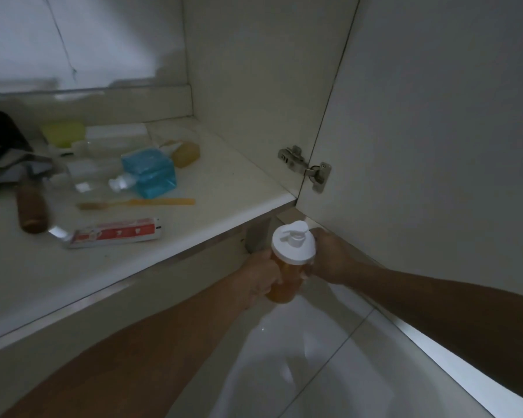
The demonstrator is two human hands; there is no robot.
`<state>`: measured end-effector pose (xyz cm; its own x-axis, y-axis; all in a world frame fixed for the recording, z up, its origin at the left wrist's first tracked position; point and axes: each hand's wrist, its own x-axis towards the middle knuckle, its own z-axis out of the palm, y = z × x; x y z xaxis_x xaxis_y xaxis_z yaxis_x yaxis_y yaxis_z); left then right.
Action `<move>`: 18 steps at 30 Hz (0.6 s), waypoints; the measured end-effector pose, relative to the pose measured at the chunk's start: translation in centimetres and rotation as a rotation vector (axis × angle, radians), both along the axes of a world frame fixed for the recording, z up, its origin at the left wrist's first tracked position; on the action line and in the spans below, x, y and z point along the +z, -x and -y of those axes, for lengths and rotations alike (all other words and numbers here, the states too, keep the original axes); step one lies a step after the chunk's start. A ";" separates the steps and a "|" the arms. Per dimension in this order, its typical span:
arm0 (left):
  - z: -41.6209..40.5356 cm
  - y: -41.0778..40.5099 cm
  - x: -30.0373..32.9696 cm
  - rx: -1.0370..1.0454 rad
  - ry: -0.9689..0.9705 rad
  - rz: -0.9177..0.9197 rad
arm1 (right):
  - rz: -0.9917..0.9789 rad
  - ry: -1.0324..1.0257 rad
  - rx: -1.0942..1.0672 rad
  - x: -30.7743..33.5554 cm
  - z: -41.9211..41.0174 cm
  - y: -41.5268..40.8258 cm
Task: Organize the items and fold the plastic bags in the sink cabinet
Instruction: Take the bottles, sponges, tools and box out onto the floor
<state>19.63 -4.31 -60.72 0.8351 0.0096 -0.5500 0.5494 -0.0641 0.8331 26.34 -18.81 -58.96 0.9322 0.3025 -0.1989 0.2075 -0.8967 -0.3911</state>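
Both our hands, left [261, 277] and right [329, 256], seemingly wrap fingers round the pump bottle [289, 263] below the shelf's [230, 188] front corner; it could slip.

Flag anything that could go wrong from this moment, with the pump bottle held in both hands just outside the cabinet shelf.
1. The pump bottle of orange liquid is gripped by the left hand and right hand near its white top; pressing the pump could squirt liquid.
2. The shelf is crowded: the toothbrush, toothpaste tube and blue bottle lie loose, so setting the bottle in may knock them.
3. The open door stands close beside the right hand and could be bumped.
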 end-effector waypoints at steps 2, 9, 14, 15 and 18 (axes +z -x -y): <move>-0.4 0.1 0.0 -0.006 -0.021 0.013 | -0.003 0.042 0.058 0.9 -0.1 0.4; -4.0 -1.1 5.6 -0.090 -0.258 0.053 | -0.012 0.409 0.204 8.4 -2.0 0.8; -9.0 -1.9 12.9 -0.070 -0.286 0.154 | 0.065 0.391 0.274 14.8 -6.0 -0.6; -10.3 -1.9 14.1 -0.051 -0.313 0.160 | 0.080 0.349 0.293 15.7 -7.3 -1.0; -14.5 -1.2 16.5 0.052 -0.404 0.162 | 0.050 0.140 0.305 17.5 -11.3 -1.9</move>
